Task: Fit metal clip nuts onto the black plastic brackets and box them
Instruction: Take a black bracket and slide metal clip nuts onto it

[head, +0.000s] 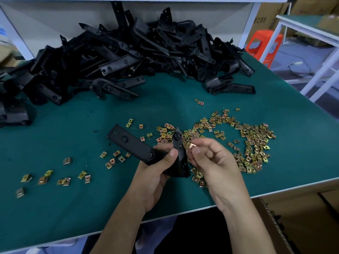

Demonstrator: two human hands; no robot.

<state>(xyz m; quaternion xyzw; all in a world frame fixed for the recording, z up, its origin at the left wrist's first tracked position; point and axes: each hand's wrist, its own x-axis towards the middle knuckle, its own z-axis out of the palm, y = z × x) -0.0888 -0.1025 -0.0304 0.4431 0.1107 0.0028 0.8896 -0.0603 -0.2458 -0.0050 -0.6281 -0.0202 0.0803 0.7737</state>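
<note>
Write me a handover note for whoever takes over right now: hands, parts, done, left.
Left hand grips a black bracket above the table.
Right hand pinches one clip nut at the bracket's upright end; not seated yet, as far as shows.
Loose clip nuts lie scattered to the right; the bracket pile is at the back.
Cardboard box stands at lower right, contents hidden, so finished count unknown.
Left: seat this clip nut, box the bracket, work through the pile.
</note>
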